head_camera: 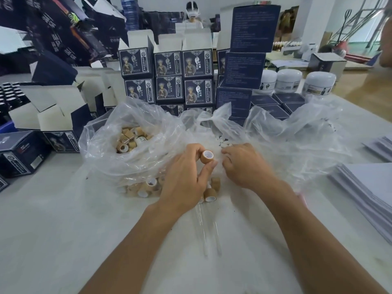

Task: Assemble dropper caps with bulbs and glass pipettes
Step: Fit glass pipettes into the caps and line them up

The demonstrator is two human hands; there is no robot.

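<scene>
Your left hand [186, 177] pinched a tan cap [206, 157] above the table [63, 230], while your right hand [244, 166] curled loosely, gripping nothing visible, at the bag [275, 141] of white bulbs [220, 142]. Loose caps [210, 194] and two pipettes [203, 230] lay just below your left hand. Dark boxes [169, 79] walled off the far side.

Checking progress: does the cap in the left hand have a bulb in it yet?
Empty: the cap in the left hand shows an open white bore.
</scene>
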